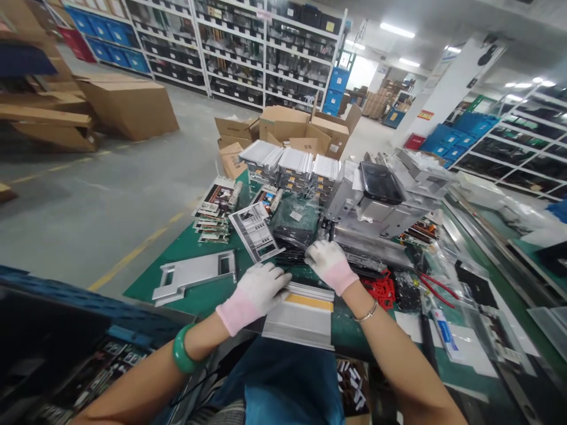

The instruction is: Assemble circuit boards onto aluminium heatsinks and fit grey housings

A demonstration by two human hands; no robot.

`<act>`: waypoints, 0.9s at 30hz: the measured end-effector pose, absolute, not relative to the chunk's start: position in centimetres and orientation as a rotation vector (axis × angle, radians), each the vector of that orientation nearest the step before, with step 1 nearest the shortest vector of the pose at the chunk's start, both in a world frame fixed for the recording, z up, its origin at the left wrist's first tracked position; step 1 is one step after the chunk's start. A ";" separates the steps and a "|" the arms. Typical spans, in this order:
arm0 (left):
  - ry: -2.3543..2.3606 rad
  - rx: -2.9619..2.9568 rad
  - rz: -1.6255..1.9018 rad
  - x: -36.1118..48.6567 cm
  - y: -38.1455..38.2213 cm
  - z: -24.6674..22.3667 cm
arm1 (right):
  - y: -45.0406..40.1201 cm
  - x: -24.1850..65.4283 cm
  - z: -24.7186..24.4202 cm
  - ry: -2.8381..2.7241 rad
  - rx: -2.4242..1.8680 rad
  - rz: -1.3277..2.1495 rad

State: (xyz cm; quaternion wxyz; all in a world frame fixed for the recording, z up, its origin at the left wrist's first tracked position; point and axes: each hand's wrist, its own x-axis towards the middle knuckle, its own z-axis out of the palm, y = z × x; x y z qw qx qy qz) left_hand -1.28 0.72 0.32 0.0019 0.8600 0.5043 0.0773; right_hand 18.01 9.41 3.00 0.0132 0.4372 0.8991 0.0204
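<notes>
1. my white-gloved left hand (pixel 252 292) curves just beside a silver aluminium channel (pixel 297 321); i cannot tell if it grips;
2. my white-gloved right hand (pixel 330 265) lies unclenched against thin black strips (pixel 295 255) on a green mat (pixel 195 289)

Place: factory warehouse workshop
Shelving: tall white metal racks (pixel 230 47) of black and blue plastic bins (pixel 119 32)
Packing: brown cardboard cartons (pixel 283 124)
Bench: long green-topped assembly workbench (pixel 195 289)

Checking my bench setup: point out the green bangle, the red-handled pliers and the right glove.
Green bangle (pixel 183 348): head view, outer curve.
Red-handled pliers (pixel 438 285): head view, upper handle.
Right glove (pixel 330 265): head view, back of the hand.
</notes>
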 end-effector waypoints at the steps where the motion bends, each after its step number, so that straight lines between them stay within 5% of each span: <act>1: 1.619 2.680 0.343 -1.4 0.6 0.3 | 9.2 18.4 3.2 2.797 1.398 0.065; 8: 1.731 2.635 1.069 -1.6 -1.1 0.3 | 3.3 20.9 2.8 3.083 1.358 -0.106; 16: 1.332 2.628 1.344 -0.2 -4.2 -1.0 | -2.4 25.4 -0.1 3.227 1.512 -0.320; 27: 1.160 2.780 1.236 2.1 -5.3 -5.0 | -2.4 25.3 0.4 2.880 1.331 0.206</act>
